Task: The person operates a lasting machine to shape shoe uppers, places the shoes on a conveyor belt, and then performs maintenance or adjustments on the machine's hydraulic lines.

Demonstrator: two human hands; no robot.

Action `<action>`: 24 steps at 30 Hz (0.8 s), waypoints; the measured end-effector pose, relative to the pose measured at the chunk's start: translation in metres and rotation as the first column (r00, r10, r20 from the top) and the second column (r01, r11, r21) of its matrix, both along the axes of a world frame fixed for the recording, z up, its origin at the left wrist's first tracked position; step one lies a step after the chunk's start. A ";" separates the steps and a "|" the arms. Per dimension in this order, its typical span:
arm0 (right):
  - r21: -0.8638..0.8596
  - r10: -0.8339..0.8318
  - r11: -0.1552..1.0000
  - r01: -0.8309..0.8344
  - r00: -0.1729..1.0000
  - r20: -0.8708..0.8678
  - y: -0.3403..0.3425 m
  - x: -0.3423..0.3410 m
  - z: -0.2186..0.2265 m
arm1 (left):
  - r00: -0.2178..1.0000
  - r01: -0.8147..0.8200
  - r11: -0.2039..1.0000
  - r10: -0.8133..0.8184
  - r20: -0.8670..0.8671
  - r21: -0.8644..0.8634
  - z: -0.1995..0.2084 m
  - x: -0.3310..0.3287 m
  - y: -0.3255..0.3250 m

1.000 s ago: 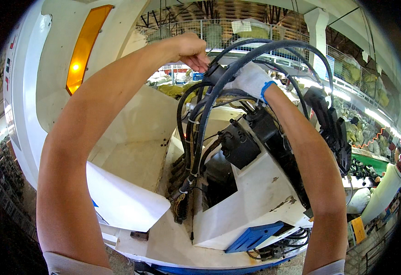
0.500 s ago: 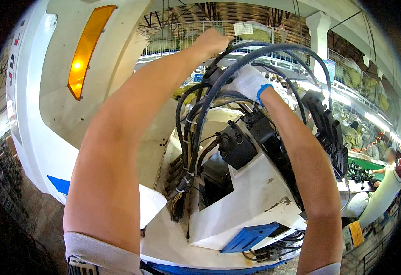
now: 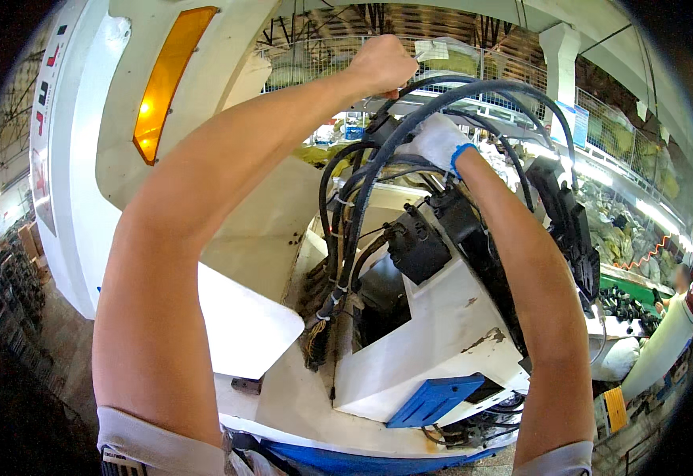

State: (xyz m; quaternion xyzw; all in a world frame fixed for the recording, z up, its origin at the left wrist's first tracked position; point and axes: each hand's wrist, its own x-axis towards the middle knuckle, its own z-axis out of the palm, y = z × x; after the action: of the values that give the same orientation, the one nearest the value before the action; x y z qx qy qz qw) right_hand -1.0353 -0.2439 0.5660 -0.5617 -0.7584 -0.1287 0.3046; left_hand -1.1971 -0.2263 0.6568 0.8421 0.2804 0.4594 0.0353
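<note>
My left hand (image 3: pixel 381 65), bare, is raised at the top with its fingers curled closed. Whatever they hold, if anything, is hidden from this side. Below and right of it, my right hand (image 3: pixel 440 144) wears a white glove with a blue cuff. It reaches in beside a black block (image 3: pixel 381 127), behind a thick black hose (image 3: pixel 394 141) that hides its fingers. Several black hoses arch over and down into a white machine. Under my right hand are black box-shaped machine units (image 3: pixel 418 246) on a white housing (image 3: pixel 434 329) with chipped paint.
On the left stands a large white machine panel with an amber lamp strip (image 3: pixel 174 83). A white plate (image 3: pixel 251 321) juts out beneath my left forearm. A blue block (image 3: pixel 435 401) sits low on the housing. At the far right, a person (image 3: pixel 681 289) is beside a green-edged bench with black items.
The view has shifted a little, so the machine sits slightly farther right and the white plate shows more. Both hands remain at nearly the same places among the hoses.
</note>
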 end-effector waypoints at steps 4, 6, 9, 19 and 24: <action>0.010 -0.034 0.999 0.034 0.998 0.051 0.009 0.000 -0.001 | 0.998 0.027 0.980 -0.017 -0.054 0.197 -0.015 -0.020 -0.032; -0.003 -0.041 0.999 0.042 0.995 0.095 0.002 -0.004 0.000 | 0.998 -0.013 0.953 0.030 -0.050 0.303 -0.021 -0.023 -0.026; 0.018 -0.067 0.998 0.065 0.987 0.149 0.013 0.012 0.001 | 0.999 0.008 0.885 0.017 -0.049 0.465 -0.025 -0.025 -0.026; -0.030 -0.093 0.995 0.098 0.987 0.129 0.009 0.001 0.001 | 0.997 0.072 0.869 -0.066 -0.030 0.489 -0.055 -0.051 -0.044; 0.079 -0.107 0.993 0.091 0.967 0.229 0.035 0.028 -0.002 | 0.979 0.203 0.869 -0.191 -0.072 0.452 -0.052 -0.052 -0.038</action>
State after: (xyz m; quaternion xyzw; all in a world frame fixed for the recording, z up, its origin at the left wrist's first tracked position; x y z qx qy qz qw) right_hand -1.0073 -0.2089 0.5639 -0.5693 -0.7551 -0.2343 0.2255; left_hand -1.2495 -0.2646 0.6050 0.8564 0.0776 0.4960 -0.1207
